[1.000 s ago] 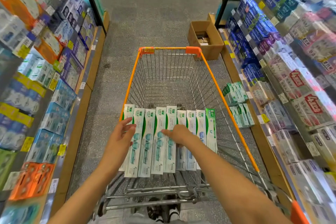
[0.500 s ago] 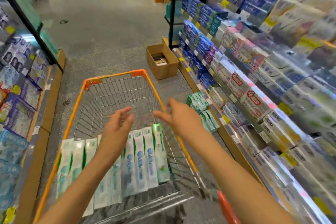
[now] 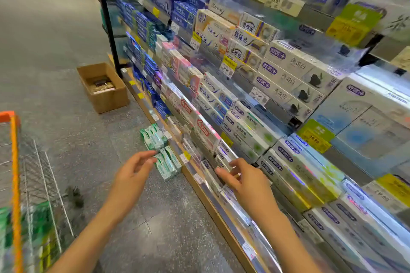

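My left hand (image 3: 133, 172) hovers over the aisle floor with relaxed fingers, holding nothing, just short of a stack of green-and-white toothpaste boxes (image 3: 163, 150) lying on the floor by the shelf base. My right hand (image 3: 246, 180) reaches toward the low shelf of white toothpaste boxes (image 3: 224, 157), fingers loosely spread and empty. The orange-rimmed wire cart (image 3: 14, 162) stands at the left edge, with green-and-white boxes (image 3: 26, 228) blurred inside it.
Shelves of boxed toothpaste (image 3: 277, 77) fill the right side, with a wooden base edge (image 3: 210, 204) along the floor. An open cardboard box (image 3: 103, 86) sits on the grey floor beside a black upright post (image 3: 106, 17).
Both hands have left the boxes in the cart and swung right toward the shelf. The view turned right, so the cart now sits at the left edge.
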`<state>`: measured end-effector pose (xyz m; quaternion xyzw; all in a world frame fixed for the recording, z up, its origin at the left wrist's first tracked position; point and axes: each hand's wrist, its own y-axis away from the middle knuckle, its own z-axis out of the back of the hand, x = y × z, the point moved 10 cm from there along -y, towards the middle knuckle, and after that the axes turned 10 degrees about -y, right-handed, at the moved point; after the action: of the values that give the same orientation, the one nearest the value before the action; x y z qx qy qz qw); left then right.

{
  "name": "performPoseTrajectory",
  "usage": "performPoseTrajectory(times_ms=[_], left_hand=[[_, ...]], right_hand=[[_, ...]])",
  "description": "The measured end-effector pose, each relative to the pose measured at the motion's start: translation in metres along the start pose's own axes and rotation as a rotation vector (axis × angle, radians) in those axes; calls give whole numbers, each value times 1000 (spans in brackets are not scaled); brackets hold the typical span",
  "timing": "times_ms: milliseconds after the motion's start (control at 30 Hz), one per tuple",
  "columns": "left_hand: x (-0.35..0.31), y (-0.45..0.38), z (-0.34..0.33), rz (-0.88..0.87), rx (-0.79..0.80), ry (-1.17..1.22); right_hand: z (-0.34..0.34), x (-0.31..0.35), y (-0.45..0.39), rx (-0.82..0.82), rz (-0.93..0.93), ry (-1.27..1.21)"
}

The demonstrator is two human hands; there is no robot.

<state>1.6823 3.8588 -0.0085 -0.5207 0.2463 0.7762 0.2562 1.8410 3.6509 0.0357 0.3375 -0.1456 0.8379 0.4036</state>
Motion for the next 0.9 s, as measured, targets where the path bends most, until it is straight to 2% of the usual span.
performPoseTrajectory(times_ms=[133,333,433,600,767,900], left_hand=[[5,-36,-2,12,-16,-59],[61,-111,3,93,-51,-156],[100,-179,0,159,-33,-146],[179,-310,-17,278,93,-244],[250,-408,-56,248,242,-473],[332,-474,-105,158,355,-683]], right_hand=[[-33,-22,-42,131,-46,-93],[-112,-34,-113,394,-194,-188],[-145,-46,-180,404,-255,-235],[-211,-86,-292,359,-393,-276],[-301,-155,-386,302,-514,-301],[-398,-216,-454,348,-464,-188]])
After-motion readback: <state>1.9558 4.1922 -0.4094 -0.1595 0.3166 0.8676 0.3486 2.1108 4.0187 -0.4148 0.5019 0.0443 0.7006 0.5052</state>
